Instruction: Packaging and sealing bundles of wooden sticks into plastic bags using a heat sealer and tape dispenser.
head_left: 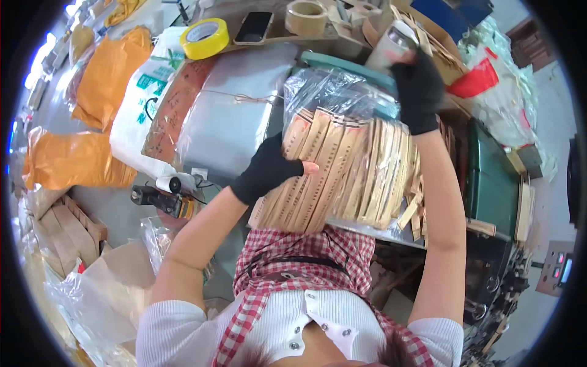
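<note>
My left hand (269, 171), in a black fingerless glove, grips a bundle of flat light-wood strips (324, 165) at its left side. The thumb lies across the top, and the other fingers are mostly hidden. Dark printed marks run along the strips, and a clear plastic bag (324, 92) spreads past their far end. More strips in clear plastic (382, 177) lie against the right of the bundle. My right hand (419, 88), also gloved in black, is raised at the far right beside a pale cylindrical can (391, 46). It is blurred, and whether it touches the can is unclear.
A yellow tape roll (205, 38), a phone (254, 28) and a tan tape roll (306, 17) sit along the back. Stacked clear plastic sheets (238, 104) lie left of the strips. Orange bags (79, 159) are farther left; a dark green box (492, 183) stands right.
</note>
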The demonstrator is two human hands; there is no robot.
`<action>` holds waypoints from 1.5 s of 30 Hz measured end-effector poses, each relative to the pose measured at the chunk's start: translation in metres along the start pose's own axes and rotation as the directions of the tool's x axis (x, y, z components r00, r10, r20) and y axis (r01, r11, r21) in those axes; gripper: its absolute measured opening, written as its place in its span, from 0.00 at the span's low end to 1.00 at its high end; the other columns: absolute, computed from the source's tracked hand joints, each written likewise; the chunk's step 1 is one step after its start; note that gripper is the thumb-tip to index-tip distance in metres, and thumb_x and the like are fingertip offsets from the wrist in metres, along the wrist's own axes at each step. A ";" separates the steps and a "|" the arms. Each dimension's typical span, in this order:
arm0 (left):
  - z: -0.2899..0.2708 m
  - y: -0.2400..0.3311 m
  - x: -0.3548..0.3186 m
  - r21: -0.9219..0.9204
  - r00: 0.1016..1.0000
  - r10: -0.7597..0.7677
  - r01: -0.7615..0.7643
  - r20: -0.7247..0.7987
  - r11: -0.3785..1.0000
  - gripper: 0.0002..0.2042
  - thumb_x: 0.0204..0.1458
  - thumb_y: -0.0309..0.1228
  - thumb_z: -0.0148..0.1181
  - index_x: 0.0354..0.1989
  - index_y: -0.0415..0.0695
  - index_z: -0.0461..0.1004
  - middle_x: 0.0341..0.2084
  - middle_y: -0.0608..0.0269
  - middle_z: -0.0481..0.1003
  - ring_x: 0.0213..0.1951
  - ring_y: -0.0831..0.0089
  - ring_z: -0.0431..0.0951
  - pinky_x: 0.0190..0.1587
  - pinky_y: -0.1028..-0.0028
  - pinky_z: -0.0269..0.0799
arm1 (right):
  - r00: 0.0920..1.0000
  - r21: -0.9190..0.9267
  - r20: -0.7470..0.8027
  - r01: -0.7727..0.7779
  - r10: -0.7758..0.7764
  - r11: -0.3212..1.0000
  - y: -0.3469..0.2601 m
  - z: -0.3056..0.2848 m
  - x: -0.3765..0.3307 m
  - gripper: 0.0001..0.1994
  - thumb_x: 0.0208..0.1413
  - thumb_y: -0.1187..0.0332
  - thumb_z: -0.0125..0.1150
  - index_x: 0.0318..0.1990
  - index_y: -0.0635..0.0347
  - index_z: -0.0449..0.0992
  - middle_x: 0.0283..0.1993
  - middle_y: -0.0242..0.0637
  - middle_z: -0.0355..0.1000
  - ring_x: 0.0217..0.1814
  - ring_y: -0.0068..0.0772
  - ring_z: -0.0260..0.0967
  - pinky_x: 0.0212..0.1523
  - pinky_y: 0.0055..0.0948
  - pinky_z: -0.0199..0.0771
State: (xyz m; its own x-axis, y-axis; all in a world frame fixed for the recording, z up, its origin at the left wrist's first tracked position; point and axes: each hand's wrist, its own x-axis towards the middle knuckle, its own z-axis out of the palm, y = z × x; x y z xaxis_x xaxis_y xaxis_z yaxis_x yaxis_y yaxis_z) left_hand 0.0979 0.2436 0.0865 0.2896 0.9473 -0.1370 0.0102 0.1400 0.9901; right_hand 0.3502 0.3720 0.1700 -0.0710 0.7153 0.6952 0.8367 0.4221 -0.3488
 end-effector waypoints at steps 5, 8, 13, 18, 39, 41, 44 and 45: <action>0.001 -0.036 0.090 -0.247 0.982 -0.028 0.074 0.185 0.966 0.31 0.37 0.35 0.73 0.52 0.38 0.70 0.47 0.58 0.74 0.48 0.72 0.73 0.52 0.72 0.67 | 0.972 -0.144 0.036 -0.224 0.231 0.964 0.125 0.038 -0.002 0.17 0.53 0.53 0.60 0.34 0.59 0.74 0.31 0.42 0.74 0.39 0.42 0.74 0.39 0.35 0.70; -0.002 -0.041 0.131 0.488 0.892 0.451 -0.403 0.020 0.774 0.32 0.34 0.36 0.74 0.51 0.39 0.71 0.46 0.60 0.74 0.46 0.67 0.73 0.50 0.72 0.68 | 0.973 -0.275 0.186 0.183 -0.134 0.944 0.042 0.016 0.048 0.16 0.52 0.54 0.57 0.35 0.60 0.74 0.32 0.48 0.73 0.36 0.51 0.72 0.34 0.39 0.71; -0.009 -0.045 0.160 -0.053 0.996 0.010 -0.005 0.093 0.999 0.31 0.34 0.32 0.74 0.50 0.38 0.71 0.44 0.59 0.75 0.44 0.68 0.75 0.49 0.70 0.69 | 0.979 -0.110 0.022 0.205 -0.204 0.973 0.052 0.019 0.002 0.12 0.49 0.59 0.62 0.31 0.58 0.73 0.29 0.43 0.72 0.32 0.47 0.72 0.34 0.39 0.70; -0.008 -0.089 0.196 0.148 0.988 -0.009 -0.013 0.152 0.989 0.37 0.36 0.33 0.74 0.58 0.38 0.64 0.50 0.56 0.72 0.53 0.67 0.71 0.57 0.69 0.65 | 1.000 -0.131 0.007 0.031 -0.031 0.991 0.128 0.068 -0.065 0.12 0.60 0.63 0.52 0.43 0.61 0.75 0.39 0.45 0.72 0.42 0.46 0.70 0.44 0.35 0.69; -0.016 -0.095 0.125 -0.287 0.938 -0.178 0.266 0.298 0.920 0.41 0.41 0.49 0.70 0.61 0.38 0.62 0.49 0.56 0.73 0.50 0.68 0.74 0.54 0.69 0.69 | 0.989 -0.027 -0.145 -0.044 0.039 0.999 0.150 0.090 -0.084 0.17 0.58 0.62 0.53 0.50 0.63 0.71 0.49 0.48 0.69 0.49 0.50 0.69 0.49 0.37 0.69; -0.016 -0.090 0.120 -0.199 0.944 -0.174 0.235 0.280 0.952 0.39 0.41 0.45 0.71 0.60 0.38 0.62 0.49 0.56 0.73 0.49 0.68 0.74 0.53 0.69 0.69 | 0.996 -0.045 -0.055 -0.077 0.074 0.996 0.138 0.072 -0.082 0.23 0.60 0.59 0.51 0.58 0.62 0.64 0.53 0.49 0.67 0.56 0.48 0.66 0.55 0.37 0.65; -0.010 -0.067 0.099 -0.053 0.949 -0.196 0.215 0.248 0.975 0.37 0.41 0.41 0.70 0.59 0.37 0.63 0.49 0.55 0.73 0.49 0.67 0.74 0.53 0.68 0.69 | 0.971 -0.110 -0.033 -0.238 0.236 0.965 0.113 0.043 -0.113 0.39 0.53 0.51 0.60 0.65 0.65 0.51 0.62 0.54 0.60 0.64 0.52 0.59 0.59 0.38 0.62; -0.018 -0.071 0.088 -0.060 0.955 -0.178 0.197 0.237 0.979 0.37 0.41 0.41 0.70 0.59 0.37 0.63 0.49 0.55 0.73 0.49 0.67 0.74 0.53 0.68 0.69 | 0.943 0.071 -0.073 -0.321 0.326 0.945 0.080 0.026 -0.130 0.39 0.52 0.51 0.62 0.64 0.68 0.53 0.61 0.56 0.60 0.64 0.53 0.58 0.60 0.38 0.60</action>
State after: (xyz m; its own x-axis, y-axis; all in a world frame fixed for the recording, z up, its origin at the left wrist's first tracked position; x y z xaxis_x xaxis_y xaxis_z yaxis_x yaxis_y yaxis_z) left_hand 0.1053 0.3226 0.0031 0.5012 0.8117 -0.2997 0.0101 0.3409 0.9400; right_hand 0.4128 0.3273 0.0355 0.2453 0.7708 0.5880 0.7745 0.2089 -0.5970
